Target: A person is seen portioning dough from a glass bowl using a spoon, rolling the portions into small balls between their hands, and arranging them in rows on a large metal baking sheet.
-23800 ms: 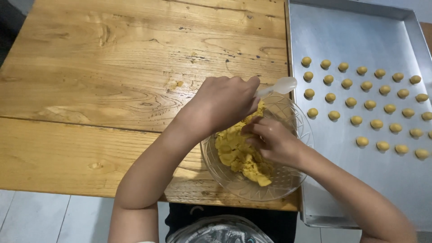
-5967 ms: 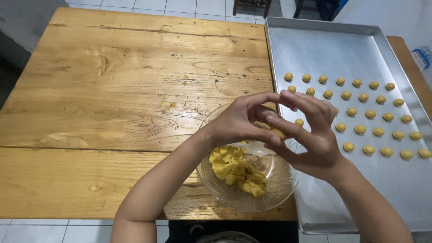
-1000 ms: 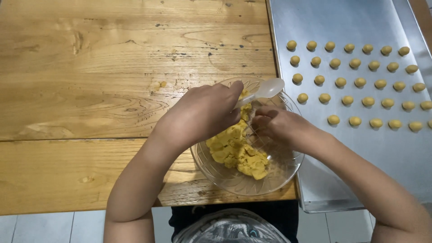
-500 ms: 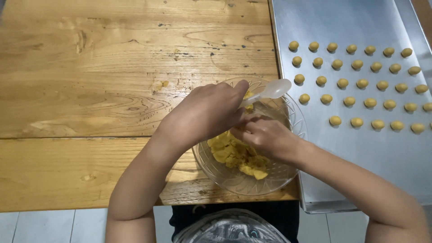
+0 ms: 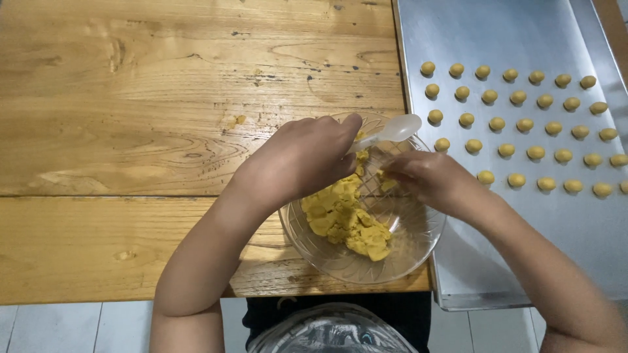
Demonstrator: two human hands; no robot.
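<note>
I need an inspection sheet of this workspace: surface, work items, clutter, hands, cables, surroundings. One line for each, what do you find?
Surface: wooden table, worn, with small dark marks and a few dough crumbs.
Work items: glass bowl at the table's front edge with yellow dough; metal tray beside it, carrying rows of small dough balls.
Clutter: nothing seen apart from the crumbs.
Hands: left hand holds a white plastic spoon over the bowl; right hand pinches dough inside the bowl.
Cables: nothing seen.
Surroundings: pale tiled floor below the table edge.
</note>
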